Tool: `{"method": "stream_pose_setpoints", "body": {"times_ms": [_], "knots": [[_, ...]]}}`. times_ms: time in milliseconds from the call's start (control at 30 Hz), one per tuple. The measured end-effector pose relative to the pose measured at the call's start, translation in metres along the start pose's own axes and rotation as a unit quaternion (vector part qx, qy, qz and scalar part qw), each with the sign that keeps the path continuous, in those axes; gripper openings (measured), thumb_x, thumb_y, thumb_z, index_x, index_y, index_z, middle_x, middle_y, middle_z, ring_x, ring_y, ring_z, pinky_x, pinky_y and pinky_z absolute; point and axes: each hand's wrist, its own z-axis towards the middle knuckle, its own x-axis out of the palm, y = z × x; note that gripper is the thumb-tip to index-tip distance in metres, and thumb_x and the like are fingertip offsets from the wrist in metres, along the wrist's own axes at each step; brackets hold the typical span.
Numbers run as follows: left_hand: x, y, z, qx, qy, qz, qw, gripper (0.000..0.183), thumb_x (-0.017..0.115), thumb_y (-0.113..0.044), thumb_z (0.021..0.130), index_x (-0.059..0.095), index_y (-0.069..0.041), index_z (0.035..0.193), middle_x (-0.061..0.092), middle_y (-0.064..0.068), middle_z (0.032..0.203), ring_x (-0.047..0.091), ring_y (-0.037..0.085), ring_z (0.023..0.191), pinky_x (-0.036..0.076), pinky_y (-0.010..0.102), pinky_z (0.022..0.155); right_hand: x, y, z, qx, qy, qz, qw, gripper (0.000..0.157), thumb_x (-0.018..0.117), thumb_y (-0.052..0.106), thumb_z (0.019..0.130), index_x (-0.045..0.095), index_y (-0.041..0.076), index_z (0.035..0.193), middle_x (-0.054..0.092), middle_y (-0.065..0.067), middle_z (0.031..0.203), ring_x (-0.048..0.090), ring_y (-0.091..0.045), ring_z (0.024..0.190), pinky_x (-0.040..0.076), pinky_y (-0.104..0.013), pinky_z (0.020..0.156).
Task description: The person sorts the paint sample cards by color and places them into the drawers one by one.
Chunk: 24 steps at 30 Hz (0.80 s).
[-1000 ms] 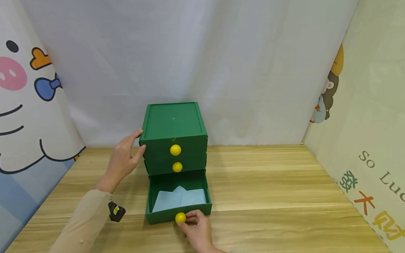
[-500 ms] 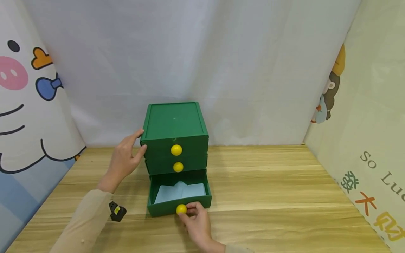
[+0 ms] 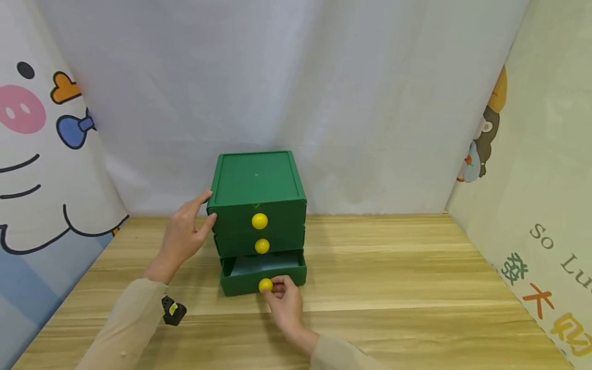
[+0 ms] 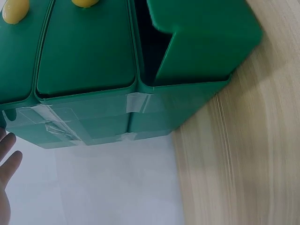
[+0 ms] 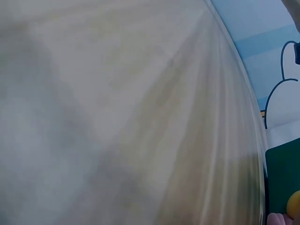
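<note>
A green drawer cabinet [image 3: 257,180] with a round yellow knob on each of its three drawers stands on the table. My left hand [image 3: 181,235] rests against its upper left side, thumb and fingers extended; the left wrist view catches a few of those fingers [image 4: 10,166]. Between thumb and fingers, my right hand [image 3: 287,306] pinches the bottom drawer's yellow knob [image 3: 265,285]. That bottom drawer [image 3: 238,285] sticks out partway, and pale blue sheets [image 3: 263,262] lie inside, partly hidden by its front. Both upper drawers are closed. Sleeve fabric covers most of the right wrist view.
Clear tape [image 4: 56,124] runs along the cabinet's side. Under the left forearm a small black object [image 3: 173,311] with a yellow mark shows. A white curtain [image 3: 370,108] hangs behind the wooden table [image 3: 393,277], and printed cloths flank it.
My right hand has pushed the bottom drawer inward, away from me, so less of it and of the sheets shows. The left hand stays against the cabinet's side.
</note>
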Motion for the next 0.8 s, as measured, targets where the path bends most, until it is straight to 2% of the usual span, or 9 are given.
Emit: {"method": "stream_pose_setpoints", "body": {"times_ms": [433, 800], "knots": [[0.001, 0.001, -0.001, -0.006, 0.002, 0.000, 1.0000, 0.047, 0.060, -0.013, 0.088, 0.046, 0.005, 0.129, 0.053, 0.023, 0.123, 0.054, 0.037, 0.104, 0.045, 0.052, 0.081, 0.008, -0.009, 0.025, -0.018, -0.005, -0.008, 1.000, 0.019, 0.068, 0.007, 0.079, 0.058, -0.003, 0.093, 0.060, -0.010, 0.084, 0.054, -0.012, 0.070, 0.047, -0.019, 0.063], [0.000, 0.001, -0.001, -0.009, 0.005, -0.002, 1.0000, 0.049, 0.061, -0.010, 0.086, 0.046, 0.004, 0.130, 0.052, 0.023, 0.124, 0.053, 0.037, 0.106, 0.044, 0.052, 0.083, 0.013, -0.010, 0.039, -0.016, -0.019, -0.008, 1.000, 0.019, 0.068, 0.005, 0.079, 0.058, -0.004, 0.092, 0.060, -0.011, 0.084, 0.056, -0.013, 0.071, 0.048, -0.020, 0.064]]}}
